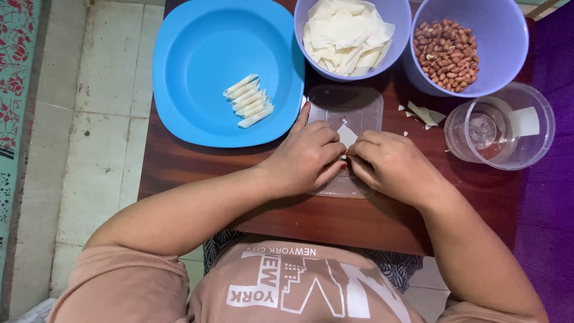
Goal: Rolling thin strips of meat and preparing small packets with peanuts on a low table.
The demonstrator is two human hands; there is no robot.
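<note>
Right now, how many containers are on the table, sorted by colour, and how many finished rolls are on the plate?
Blue plate: 1
Purple bowls: 2, one with white wrapper sheets, one with peanuts
Clear round tub: 1
Clear flat lid under both hands: 1
Containers total: 5
White rolls on the plate: 6, though they lie close together, so this count is approximate.

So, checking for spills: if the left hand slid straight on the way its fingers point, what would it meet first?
Probably the right hand; the left hand already meets it at the small white wrapper piece.
</note>
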